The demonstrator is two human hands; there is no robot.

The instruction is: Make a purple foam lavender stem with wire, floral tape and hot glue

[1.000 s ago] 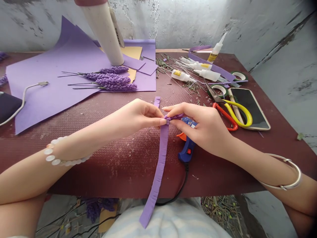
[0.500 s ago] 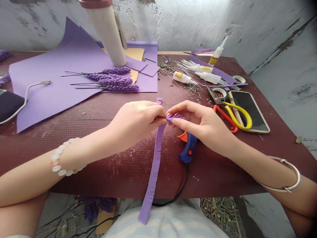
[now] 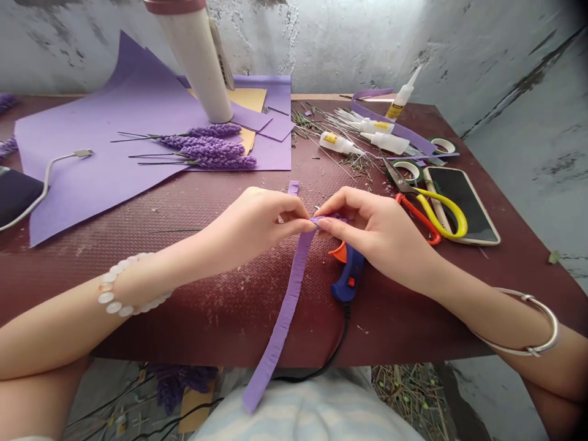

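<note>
Between my two hands a small purple paper flower spike [image 3: 339, 217] lies sideways, its thin dark stem [image 3: 172, 231] running out to the left behind my left wrist. My left hand [image 3: 271, 217] pinches the stem end together with a fringed purple paper strip [image 3: 287, 306]. That strip hangs down over the table edge toward my lap, and a short piece of it shows above my fingertips. My right hand [image 3: 367, 226] is closed round the flower spike with thumb and fingers, which hide part of it. Below my right hand lies a blue glue gun [image 3: 348, 278] with an orange trigger.
Scissors [image 3: 429, 208], a phone [image 3: 463, 205], tape rolls [image 3: 407, 171] and glue bottles [image 3: 340, 143] lie at the right among wire stems. Finished purple flower spikes [image 3: 211, 150] rest on purple sheets [image 3: 82, 165] at the left. A white tumbler [image 3: 195, 61] stands behind them.
The strip's lower end has swung left. My left fingertips have shifted slightly right, closer to my right hand, and the stem's left end sits a little lower.
</note>
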